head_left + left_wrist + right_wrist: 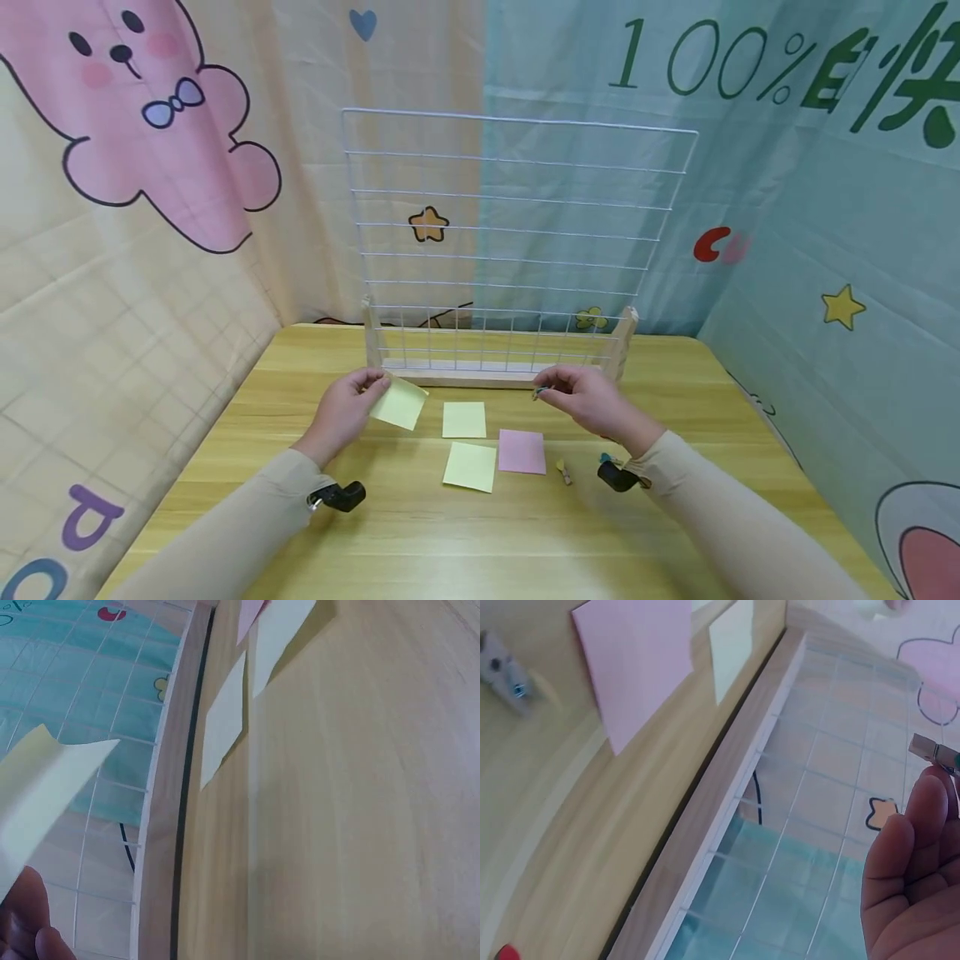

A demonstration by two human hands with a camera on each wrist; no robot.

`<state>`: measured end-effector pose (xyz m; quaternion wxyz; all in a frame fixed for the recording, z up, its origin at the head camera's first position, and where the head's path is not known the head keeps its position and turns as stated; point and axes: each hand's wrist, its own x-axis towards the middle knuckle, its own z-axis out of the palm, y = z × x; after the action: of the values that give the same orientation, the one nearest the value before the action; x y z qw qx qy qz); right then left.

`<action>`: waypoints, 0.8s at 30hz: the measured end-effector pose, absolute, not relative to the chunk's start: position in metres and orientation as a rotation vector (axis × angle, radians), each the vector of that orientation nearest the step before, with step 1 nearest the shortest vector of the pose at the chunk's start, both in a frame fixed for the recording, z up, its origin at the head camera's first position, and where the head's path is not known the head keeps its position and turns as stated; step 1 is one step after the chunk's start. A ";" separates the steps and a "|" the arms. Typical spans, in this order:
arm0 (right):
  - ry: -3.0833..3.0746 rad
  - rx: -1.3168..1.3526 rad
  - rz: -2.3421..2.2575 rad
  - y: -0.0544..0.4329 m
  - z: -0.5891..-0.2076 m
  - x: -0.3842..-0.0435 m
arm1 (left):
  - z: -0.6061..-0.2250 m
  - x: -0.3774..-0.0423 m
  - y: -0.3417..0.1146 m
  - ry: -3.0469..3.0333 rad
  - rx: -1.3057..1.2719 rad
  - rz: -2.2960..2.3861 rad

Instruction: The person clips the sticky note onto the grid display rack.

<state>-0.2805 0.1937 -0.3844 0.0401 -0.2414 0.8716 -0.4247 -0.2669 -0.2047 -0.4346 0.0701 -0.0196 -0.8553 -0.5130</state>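
My left hand (348, 412) pinches a pale yellow sticky note (401, 404) by its upper left corner, in front of the rack's left end. The note curls in the left wrist view (45, 787). My right hand (588, 400) pinches a small wooden clothespin (934, 752) between thumb and fingers, near the base's right part. On the table between the hands lie two yellow notes, one farther back (464, 420) and one nearer (470, 467), and a pink sticky note (522, 452). Another small clothespin (565, 472) lies right of the pink note.
A white wire grid (521, 121) stands upright in a wooden base (450, 378) at the back of the wooden table (420, 550). A small teal item (606, 457) is partly hidden by the right wrist camera (618, 477). Printed curtains surround the table behind and at both sides.
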 end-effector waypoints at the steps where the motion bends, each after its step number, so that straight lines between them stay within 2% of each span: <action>1: 2.680 -0.737 -1.288 0.190 -0.383 -0.281 | -0.432 -0.267 -0.204 -2.567 -0.055 -1.545; 24: 2.800 -0.750 -1.358 0.107 -0.350 -0.309 | -0.390 -0.300 -0.190 -2.336 0.077 -1.743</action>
<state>-0.3092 0.1071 -0.3498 -0.0300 -0.2342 0.8743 -0.4240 -0.2997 -0.1904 -0.3901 0.1124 0.0261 -0.7961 -0.5941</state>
